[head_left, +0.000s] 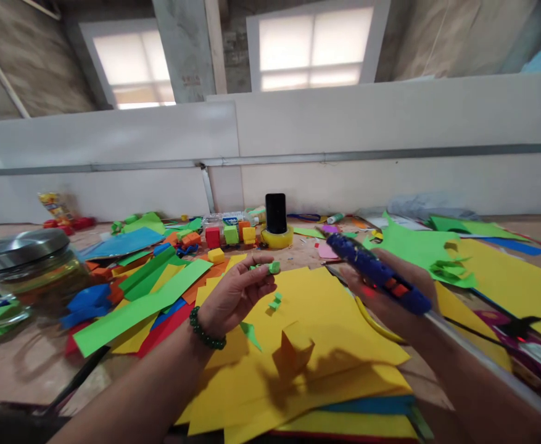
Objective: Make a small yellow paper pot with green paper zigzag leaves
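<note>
Between the fingertips of my left hand (pixel 242 287) is a small folded green paper piece (pixel 274 267); these fingers are closed on it above the yellow sheets (pixel 339 320). My right hand (pixel 390 296) grips a dark blue glue gun (pixel 376 271), its tip pointing up and to the left. A gap separates the glue gun from the green piece. Below my left hand lie green paper scraps (pixel 275 302) and a green triangle (pixel 250 335). An orange folded paper shape (pixel 295 350) stands on the yellow sheets nearer me.
At left stands a glass jar with a metal lid (pixel 24 253), near cut paper strips (pixel 145 305). Small coloured paper cubes (pixel 231 234) line the back, beside a phone (pixel 276 213) upright on a yellow tape roll (pixel 277 238). Green paper (pixel 418 246) and a black cord (pixel 474 330) lie right.
</note>
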Demonstrator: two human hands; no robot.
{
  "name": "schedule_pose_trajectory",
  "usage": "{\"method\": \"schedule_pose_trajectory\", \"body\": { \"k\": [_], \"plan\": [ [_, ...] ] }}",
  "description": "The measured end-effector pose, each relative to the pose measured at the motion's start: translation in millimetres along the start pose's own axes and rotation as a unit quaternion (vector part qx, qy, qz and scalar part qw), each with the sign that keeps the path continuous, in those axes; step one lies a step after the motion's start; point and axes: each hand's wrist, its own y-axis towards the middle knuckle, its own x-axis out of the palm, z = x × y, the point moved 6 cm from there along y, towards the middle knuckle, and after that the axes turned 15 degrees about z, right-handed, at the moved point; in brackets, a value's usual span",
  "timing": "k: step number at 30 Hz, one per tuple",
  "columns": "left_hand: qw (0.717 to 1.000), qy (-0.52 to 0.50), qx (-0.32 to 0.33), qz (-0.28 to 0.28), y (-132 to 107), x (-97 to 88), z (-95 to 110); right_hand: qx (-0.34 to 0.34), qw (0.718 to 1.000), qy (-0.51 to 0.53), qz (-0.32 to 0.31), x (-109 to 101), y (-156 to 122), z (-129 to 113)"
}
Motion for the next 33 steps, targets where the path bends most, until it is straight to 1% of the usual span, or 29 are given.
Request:
{"method": "schedule_pose_trajectory", "body": {
  "k": [2, 3, 6, 8, 10, 12, 13, 16, 17, 19, 21, 24, 27, 30, 33],
  "plan": [
    [1.000, 0.002, 0.007, 0.001, 1, -0.4, 0, -0.009, 0.998, -0.013, 0.055, -6, 1, 0],
    [1.000, 0.002, 0.009, -0.002, 2, -0.1, 0, -0.033, 0.997, -0.008, 0.072, -7, 1, -3],
    [1.000, 0.006, 0.005, -0.011, 3, 0.2, -3, -0.157, 0.986, 0.011, 0.048, -6, -5, -19],
    [1.000, 0.009, 0.007, -0.008, 6, -2.8, -5, -0.217, 0.976, -0.027, 0.019, -6, -7, -28],
    [1.000, 0.011, 0.012, 0.001, 10, -8.8, -5, -0.238, 0.966, -0.098, 0.020, -13, 0, -30],
    [1.000, 0.010, 0.016, 0.015, 16, -16.5, -5, -0.241, 0.954, -0.174, 0.044, -30, 16, -27],
    [1.000, 0.008, 0.015, 0.022, 18, -20.0, -4, -0.227, 0.948, -0.218, 0.041, -40, 27, -21],
    [0.999, 0.005, 0.010, 0.039, 23, -26.4, -2, -0.161, 0.923, -0.351, 0.013, -76, 59, 11],
    [0.999, 0.005, 0.009, 0.042, 23, -26.9, -1, -0.140, 0.914, -0.380, -0.019, -85, 67, 25],
    [0.999, 0.007, 0.010, 0.039, 22, -25.6, -1, -0.117, 0.898, -0.414, -0.094, -97, 75, 55],
    [0.999, 0.011, 0.013, 0.031, 22, -23.9, -1, -0.112, 0.889, -0.419, -0.144, -101, 74, 84],
    [0.999, 0.015, 0.017, 0.024, 25, -25.3, -3, -0.096, 0.871, -0.430, -0.217, -98, 66, 127],
    [0.999, 0.022, 0.023, 0.029, 29, -30.3, -3, -0.058, 0.856, -0.444, -0.260, -101, 60, 165],
    [0.998, 0.025, 0.027, 0.043, 32, -34.2, -1, -0.009, 0.844, -0.449, -0.294, -113, 57, 191],
    [0.998, 0.032, 0.027, 0.047, 30, -33.9, 1, 0.024, 0.841, -0.430, -0.326, -119, 48, 203]
  ]
}}
